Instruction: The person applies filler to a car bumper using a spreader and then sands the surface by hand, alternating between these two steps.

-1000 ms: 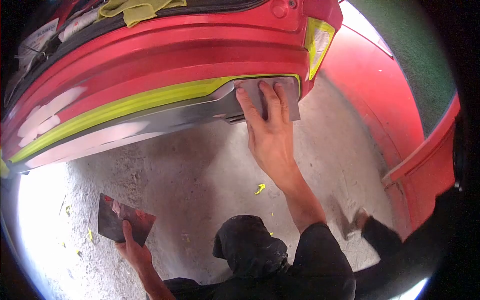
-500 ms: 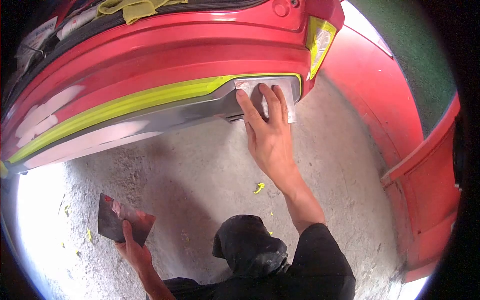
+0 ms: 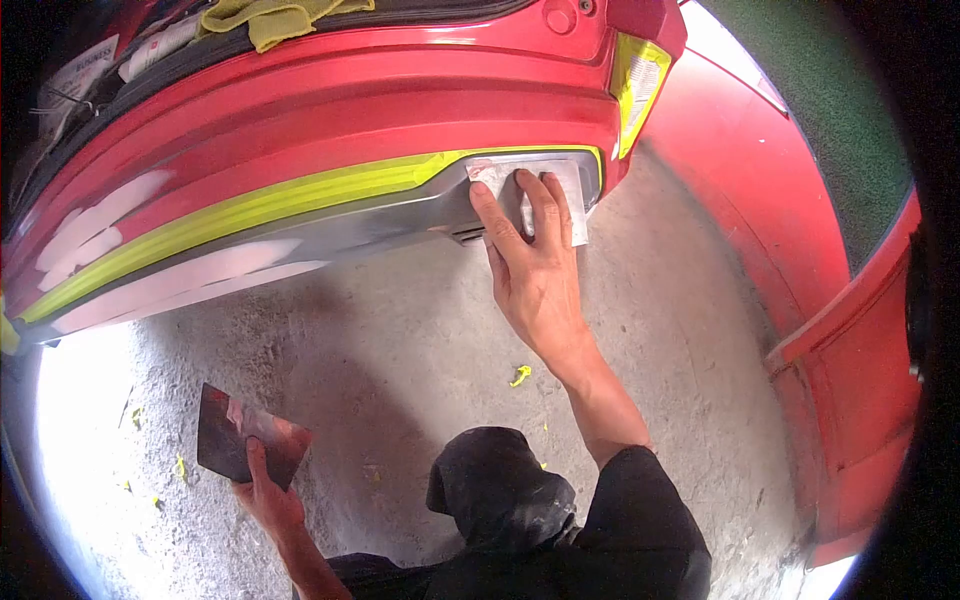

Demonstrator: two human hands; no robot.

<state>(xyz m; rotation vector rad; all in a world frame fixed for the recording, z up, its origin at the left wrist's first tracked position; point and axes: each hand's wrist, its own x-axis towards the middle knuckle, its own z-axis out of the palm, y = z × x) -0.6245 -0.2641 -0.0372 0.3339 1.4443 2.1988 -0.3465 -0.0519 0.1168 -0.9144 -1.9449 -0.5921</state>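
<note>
My right hand (image 3: 540,270) holds a thin silvery putty spreader (image 3: 507,180) flat against the grey lower strip of a red car bumper (image 3: 400,115). Its fingers are spread over the sheet, and the thumb is mostly hidden. A reddish smear marks the sheet's upper left corner. Lower left, my left hand (image 3: 268,497) grips a dark, flat, square plate (image 3: 228,435) with pinkish-red smears, thumb on top. Yellow masking tape (image 3: 300,195) runs along the seam above the grey strip. Pale pink filler patches (image 3: 180,285) lie on the bumper's left part.
A yellow cloth (image 3: 270,22) lies on the edge of the open boot. Taped yellow is the lamp (image 3: 640,85) at the corner. A red panel (image 3: 740,190) stands at right. Tape scraps (image 3: 520,376) lie on the concrete floor (image 3: 400,310).
The spreader and my right hand have shifted very slightly left. My left hand and its plate are almost where they were.
</note>
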